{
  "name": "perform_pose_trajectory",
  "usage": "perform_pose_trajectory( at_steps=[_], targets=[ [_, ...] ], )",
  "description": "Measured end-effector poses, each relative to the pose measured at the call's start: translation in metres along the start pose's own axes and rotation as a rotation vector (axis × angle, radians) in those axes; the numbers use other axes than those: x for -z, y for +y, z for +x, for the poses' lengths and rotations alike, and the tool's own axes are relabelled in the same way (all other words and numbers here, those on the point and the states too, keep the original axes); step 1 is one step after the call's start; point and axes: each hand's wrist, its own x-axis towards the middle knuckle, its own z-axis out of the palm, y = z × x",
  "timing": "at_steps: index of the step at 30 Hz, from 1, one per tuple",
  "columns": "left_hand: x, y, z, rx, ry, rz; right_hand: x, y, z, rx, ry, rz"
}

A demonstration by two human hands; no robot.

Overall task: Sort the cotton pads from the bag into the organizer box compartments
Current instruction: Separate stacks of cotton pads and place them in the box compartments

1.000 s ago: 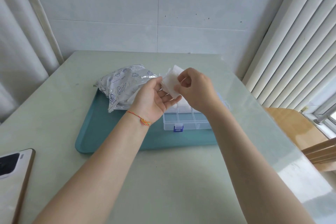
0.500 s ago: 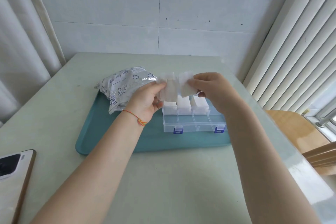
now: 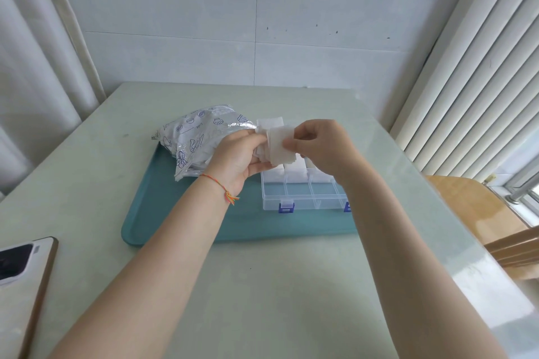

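While both my hands hover above the teal tray [image 3: 186,221], my left hand [image 3: 237,156] curls its grip round a soft stack of square white cotton pads [image 3: 277,146], and my right hand [image 3: 319,144] pinches the top pad's edge. Below sits the clear plastic organizer box [image 3: 303,194], pads filling its far compartments; the crinkled foil bag [image 3: 197,140] lies just left on the pale desk [image 3: 262,285].

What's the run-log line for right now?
left hand: holds pads | right hand: pinches pads | box: open, front row empty | bag: on tray
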Motion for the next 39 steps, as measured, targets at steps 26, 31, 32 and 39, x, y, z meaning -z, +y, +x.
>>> perform_pose_trajectory(
  at_steps=[26,31,32,39],
  targets=[
    [-0.004,0.004,-0.006,0.015,0.009,-0.040,-0.009,0.002,0.001,0.234,0.129,-0.136],
    [0.000,0.005,-0.005,0.084,-0.004,-0.105,-0.011,0.000,0.000,0.300,0.120,-0.157],
    [0.001,0.006,-0.006,0.089,-0.010,-0.112,-0.010,0.000,-0.001,0.303,0.113,-0.142],
    [0.006,0.006,-0.005,0.045,0.024,-0.114,0.011,0.007,0.004,0.114,0.150,0.181]
  ],
)
